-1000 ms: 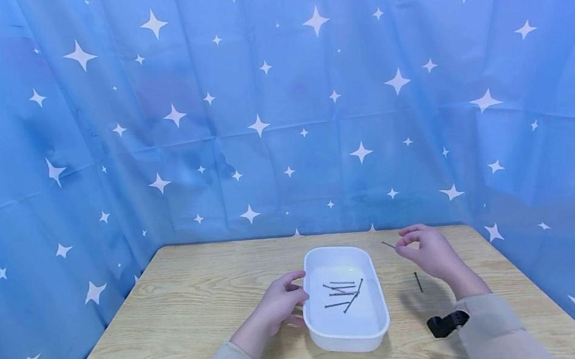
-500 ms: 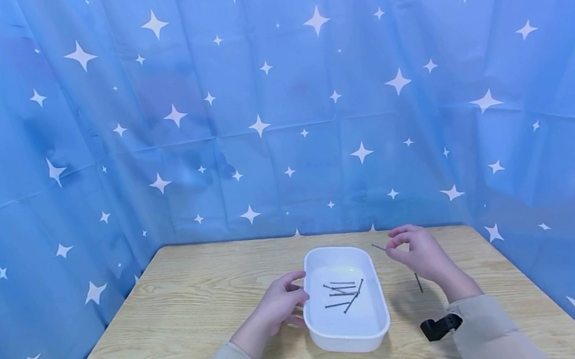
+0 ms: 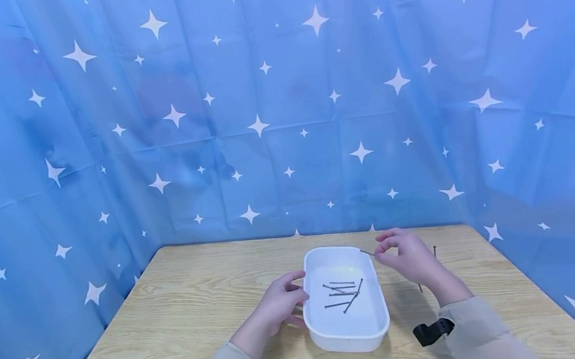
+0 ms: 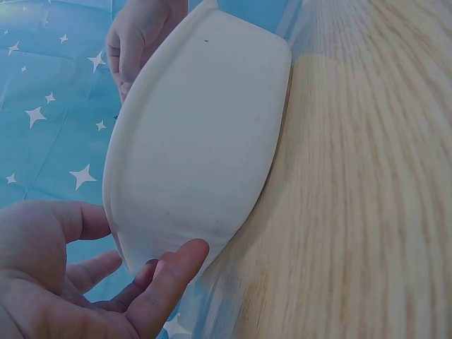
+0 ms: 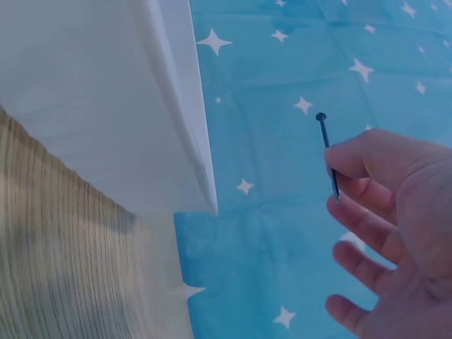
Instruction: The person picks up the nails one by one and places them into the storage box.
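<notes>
A white rectangular tub (image 3: 350,342) stands on the wooden table, with several dark nails (image 3: 342,304) lying loose on its floor. My left hand (image 3: 278,303) is at the tub's left side; in the left wrist view its relaxed fingers (image 4: 180,265) touch the outer wall and rim. At the far right corner, my right hand (image 3: 409,257) pinches a nail (image 5: 325,138) between thumb and fingertips. In the right wrist view this nail's flat head points up, and its shaft stands apart from the tub wall.
On the table (image 3: 201,314) right of the tub lies one nail (image 3: 434,251), close to my right hand. Another nail (image 3: 420,288) shows partly beneath the right wrist. A blue curtain (image 3: 252,86) with white stars surrounds the table's back and sides.
My right hand has moved left with the pinched nail, from the right of the tub to its far right rim. A nail on the table behind it has come into view. The left hand stays put.
</notes>
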Available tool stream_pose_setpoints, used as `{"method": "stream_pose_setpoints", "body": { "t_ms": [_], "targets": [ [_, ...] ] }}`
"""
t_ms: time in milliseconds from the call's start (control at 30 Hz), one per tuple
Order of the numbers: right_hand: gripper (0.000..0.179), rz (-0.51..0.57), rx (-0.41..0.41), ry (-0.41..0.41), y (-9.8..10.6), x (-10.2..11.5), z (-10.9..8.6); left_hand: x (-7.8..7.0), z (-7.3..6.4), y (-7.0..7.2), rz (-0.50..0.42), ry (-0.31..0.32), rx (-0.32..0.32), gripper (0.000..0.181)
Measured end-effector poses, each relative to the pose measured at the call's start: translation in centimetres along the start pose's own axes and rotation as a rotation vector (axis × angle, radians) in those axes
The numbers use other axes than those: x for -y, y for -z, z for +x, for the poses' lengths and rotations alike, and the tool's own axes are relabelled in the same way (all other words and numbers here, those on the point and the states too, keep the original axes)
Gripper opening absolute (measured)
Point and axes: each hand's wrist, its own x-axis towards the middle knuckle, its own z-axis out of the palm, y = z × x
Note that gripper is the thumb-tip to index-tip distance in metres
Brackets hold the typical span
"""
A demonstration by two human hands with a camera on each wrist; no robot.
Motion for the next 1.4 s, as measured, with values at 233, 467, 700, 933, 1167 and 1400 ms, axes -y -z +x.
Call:
{"method": "stream_pose_setpoints", "body": {
  "t_ms": [233,467,700,933,1167,1400],
  "targets": [
    [0.006,0.032,0.031,-0.018,-0.7,0.7,0.0,-0.1,0.0,0.1,-0.004,-0.001,0.005,0.067],
    [0.007,0.043,0.045,0.009,-1.6,1.0,0.1,-0.1,0.0,0.2,-0.015,-0.004,0.012,0.068],
    [0.010,0.033,0.059,0.053,-2.4,1.4,0.2,-0.2,-0.1,0.1,-0.008,-0.005,0.009,0.068],
    [0.012,0.024,0.061,0.067,-2.8,1.9,0.1,-0.3,-0.2,0.1,-0.019,-0.007,0.018,0.068],
    [0.012,0.021,0.069,0.060,-3.0,2.3,0.1,-0.3,-0.1,0.0,-0.027,-0.009,0.016,0.069],
    [0.011,0.021,0.069,0.071,-3.2,2.3,0.1,-0.3,-0.2,0.0,-0.016,-0.005,0.013,0.068]
  ]
}}
